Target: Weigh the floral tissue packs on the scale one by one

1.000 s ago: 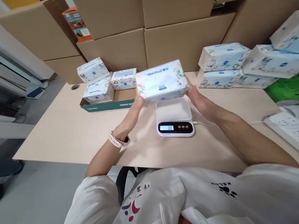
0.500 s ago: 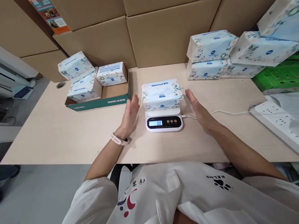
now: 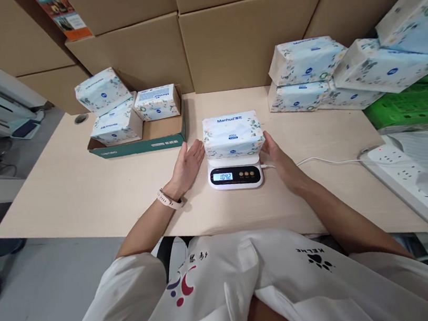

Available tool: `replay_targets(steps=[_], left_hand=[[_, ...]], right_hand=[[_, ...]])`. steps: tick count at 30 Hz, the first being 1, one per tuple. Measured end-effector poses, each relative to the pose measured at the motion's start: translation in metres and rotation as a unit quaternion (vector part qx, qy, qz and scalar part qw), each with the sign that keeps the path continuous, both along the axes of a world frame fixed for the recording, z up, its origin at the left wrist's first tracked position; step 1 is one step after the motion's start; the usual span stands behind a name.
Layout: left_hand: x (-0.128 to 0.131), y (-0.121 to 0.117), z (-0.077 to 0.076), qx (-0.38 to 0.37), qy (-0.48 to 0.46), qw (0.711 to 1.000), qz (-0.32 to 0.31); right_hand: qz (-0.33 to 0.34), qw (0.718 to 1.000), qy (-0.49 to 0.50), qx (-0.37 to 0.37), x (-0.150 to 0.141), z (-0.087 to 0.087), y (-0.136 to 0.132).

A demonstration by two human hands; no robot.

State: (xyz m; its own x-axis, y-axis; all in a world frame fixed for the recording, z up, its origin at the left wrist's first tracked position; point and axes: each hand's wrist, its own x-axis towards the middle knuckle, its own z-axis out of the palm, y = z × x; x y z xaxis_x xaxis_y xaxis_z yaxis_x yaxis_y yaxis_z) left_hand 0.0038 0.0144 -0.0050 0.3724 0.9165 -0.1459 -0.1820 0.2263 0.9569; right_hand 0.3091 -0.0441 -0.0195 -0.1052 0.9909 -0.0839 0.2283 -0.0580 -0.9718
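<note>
From the head, one pack (image 3: 231,134) sits on one scale (image 3: 236,177) between the left fingers (image 3: 196,153), spread loosely just beside it, and the right fingers (image 3: 269,141), outstretched at its edge, contact unclear. One tray (image 3: 136,148) carries three packs (image 3: 116,126); five packs (image 3: 306,65) are piled right.

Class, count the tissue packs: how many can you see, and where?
9: one pack on the scale; two packs in the green tray, a third pack on top of one; five packs piled at the right. More may be hidden behind these.
</note>
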Motion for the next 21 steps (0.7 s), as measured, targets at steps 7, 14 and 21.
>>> replay_targets(steps=[7,14,21], left_hand=[[0.0000,-0.0003,0.0045,-0.026,-0.018,0.999,0.021],[-0.0013,-0.0008,0.0059,-0.018,-0.008,1.000,0.011],[-0.0030,-0.0003,0.0065,-0.020,-0.001,1.000,0.010]], right_hand=[[-0.013,1.000,-0.023,0.002,0.0008,0.0000,-0.0035],[0.000,1.000,-0.016,0.003,0.0051,-0.0044,-0.0031],[0.001,1.000,0.003,0.011,0.0079,-0.0039,-0.0045]])
